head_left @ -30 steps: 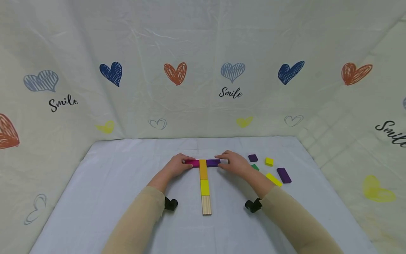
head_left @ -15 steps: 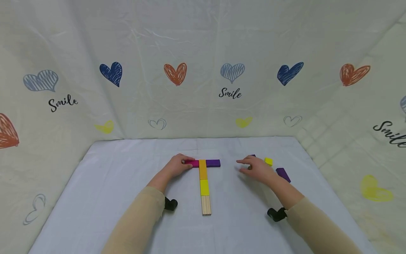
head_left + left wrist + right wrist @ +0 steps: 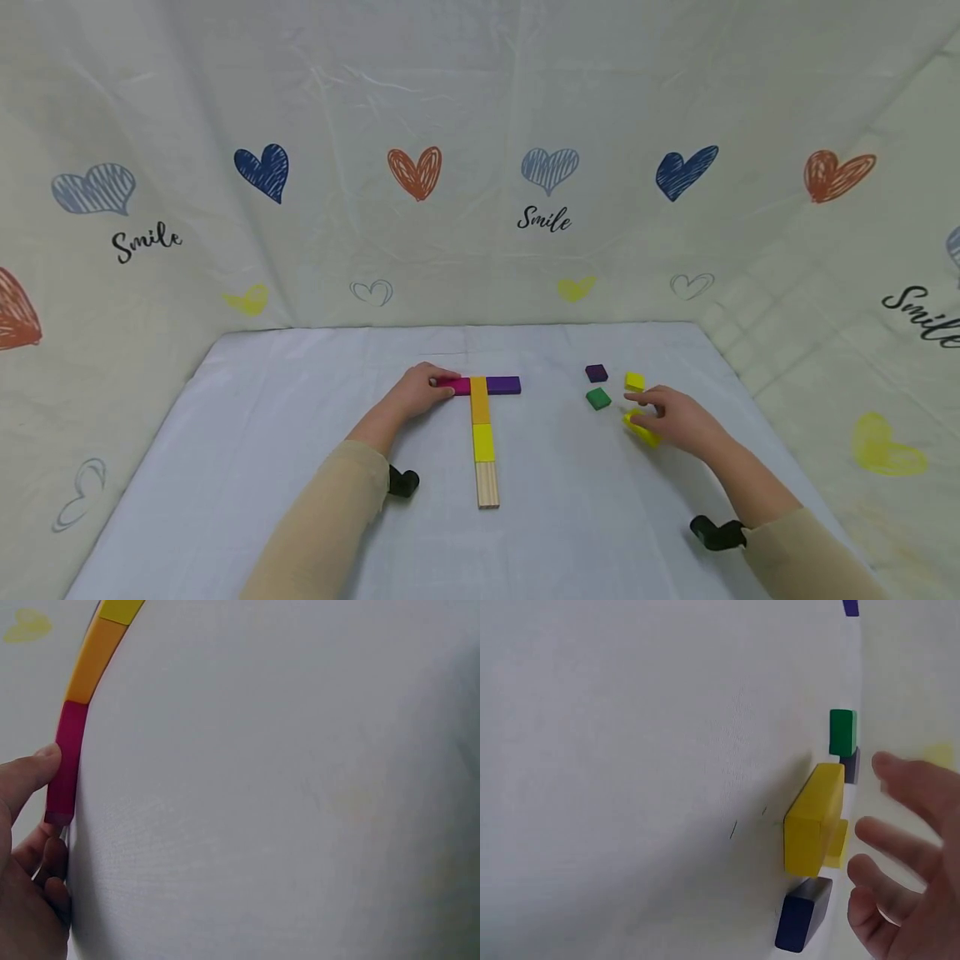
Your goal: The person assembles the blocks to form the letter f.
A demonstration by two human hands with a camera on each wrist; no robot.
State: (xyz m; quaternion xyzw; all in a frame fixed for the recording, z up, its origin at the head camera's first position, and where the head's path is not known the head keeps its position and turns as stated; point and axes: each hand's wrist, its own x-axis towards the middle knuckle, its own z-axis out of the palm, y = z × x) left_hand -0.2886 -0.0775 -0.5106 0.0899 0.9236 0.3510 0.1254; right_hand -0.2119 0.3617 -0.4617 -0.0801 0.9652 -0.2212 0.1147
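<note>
Both hands are down on the white cloth (image 3: 300, 467), well apart. The left hand (image 3: 416, 392) rests with its fingertips against the left end of the magenta block (image 3: 456, 386), steadying the top bar of a T laid flat at the middle of the table; its thumb presses the block's end in the left wrist view. The right hand (image 3: 675, 419) reaches with spread, relaxed fingers over the long yellow block (image 3: 640, 429) on the right side; in the right wrist view the fingers hover just beside that block (image 3: 814, 819) and do not close on it.

The step in hand looks like fetching another piece for the figure. Next, the fingers would need to pinch the yellow block by its long sides.

That bar continues right into a purple block (image 3: 504, 385); the stem runs toward the near edge as orange (image 3: 480, 402), yellow (image 3: 483, 442) and plain wood (image 3: 488, 485). Just beyond the right hand lie a green square (image 3: 597, 398), a small purple square (image 3: 596, 372) and a small yellow square (image 3: 634, 381).
</note>
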